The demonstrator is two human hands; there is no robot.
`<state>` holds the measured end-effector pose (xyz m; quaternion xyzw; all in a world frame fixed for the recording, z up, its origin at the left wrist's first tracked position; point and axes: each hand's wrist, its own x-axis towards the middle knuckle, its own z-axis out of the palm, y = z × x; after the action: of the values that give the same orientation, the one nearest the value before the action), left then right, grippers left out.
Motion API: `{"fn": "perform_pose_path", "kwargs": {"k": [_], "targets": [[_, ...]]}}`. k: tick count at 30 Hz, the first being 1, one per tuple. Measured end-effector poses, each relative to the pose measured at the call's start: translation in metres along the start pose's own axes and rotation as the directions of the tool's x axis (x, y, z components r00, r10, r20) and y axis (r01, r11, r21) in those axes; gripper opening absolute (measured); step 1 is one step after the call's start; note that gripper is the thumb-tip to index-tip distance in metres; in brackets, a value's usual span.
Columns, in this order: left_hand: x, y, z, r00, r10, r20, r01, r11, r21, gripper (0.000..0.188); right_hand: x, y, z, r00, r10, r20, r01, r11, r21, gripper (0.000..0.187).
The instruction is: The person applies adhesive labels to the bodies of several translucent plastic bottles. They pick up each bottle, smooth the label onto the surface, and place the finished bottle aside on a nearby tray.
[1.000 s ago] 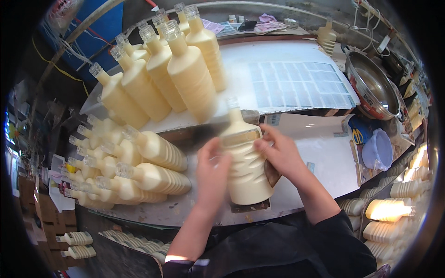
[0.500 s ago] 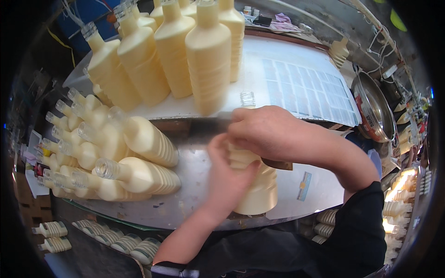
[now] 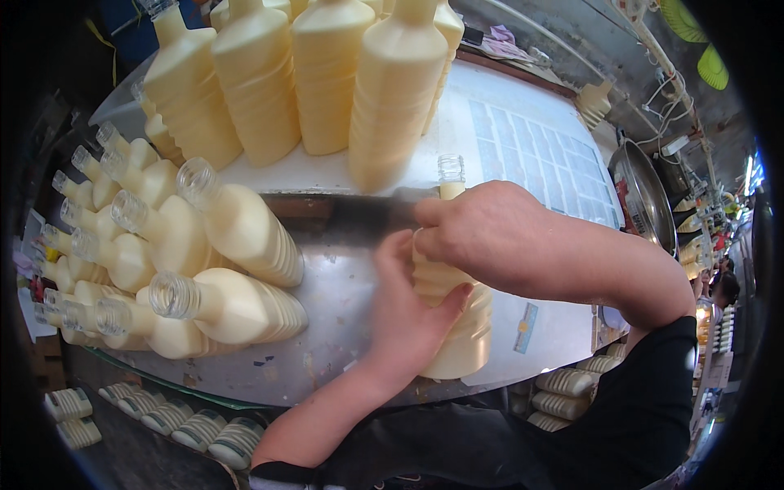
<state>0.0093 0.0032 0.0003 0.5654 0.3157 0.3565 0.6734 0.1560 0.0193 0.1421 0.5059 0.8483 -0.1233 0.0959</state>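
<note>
A cream-coloured plastic bottle (image 3: 461,347) with a clear threaded neck stands before me on the table, neck upward. My left hand (image 3: 412,302) is closed around the left side of its ribbed body, thumb across the front. Over the bottle's upper part, my right hand (image 3: 478,233) is bent with its fingers closed. A dark blurred shape lies to the left of those fingers; what they grip cannot be made out. The bottle's shoulder is hidden behind the right hand.
More cream bottles (image 3: 253,90) stand upright on a raised white board (image 3: 445,106). To the left, many others (image 3: 245,310) are packed together. A sheet of pale labels (image 3: 539,155) lies at the right, near a metal pan (image 3: 645,196). Labelled bottles (image 3: 196,429) lie below the table edge.
Both hands stay at the same bottle. The brown, wooden-looking piece that showed under my right hand is out of sight now. The view has shifted slightly.
</note>
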Motion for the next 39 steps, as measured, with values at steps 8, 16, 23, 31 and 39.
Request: {"fn": "perform_pose_path", "kwargs": {"k": [8, 16, 23, 31, 39], "targets": [[0.0, 0.002, -0.001, 1.0, -0.011, -0.001, 0.011, 1.0, 0.001, 0.08, 0.002, 0.0, -0.003, 0.999, -0.032, 0.016, 0.033, 0.999, -0.016, 0.02], [0.0, 0.003, -0.001, 1.0, 0.004, 0.008, -0.004, 0.999, -0.044, 0.079, 0.004, -0.001, -0.001, 0.999, -0.031, 0.016, 0.032, 0.999, -0.034, 0.019], [0.0, 0.003, -0.001, 1.0, -0.003, -0.017, 0.003, 1.0, 0.018, 0.077, 0.005, -0.014, -0.01, 0.991, 0.103, 0.083, -0.105, 0.994, 0.019, 0.019], [-0.001, 0.002, -0.007, 0.978, 0.158, -0.134, -0.123, 0.964, 0.237, 0.045, -0.01, 0.006, 0.01, 0.993, 0.11, -0.045, -0.094, 0.958, 0.272, 0.016], [0.002, 0.0, -0.009, 0.961, 0.23, -0.154, -0.179, 0.942, 0.285, 0.026, -0.044, 0.001, 0.017, 0.942, 0.333, -0.042, -0.276, 0.839, 0.469, 0.027]]}}
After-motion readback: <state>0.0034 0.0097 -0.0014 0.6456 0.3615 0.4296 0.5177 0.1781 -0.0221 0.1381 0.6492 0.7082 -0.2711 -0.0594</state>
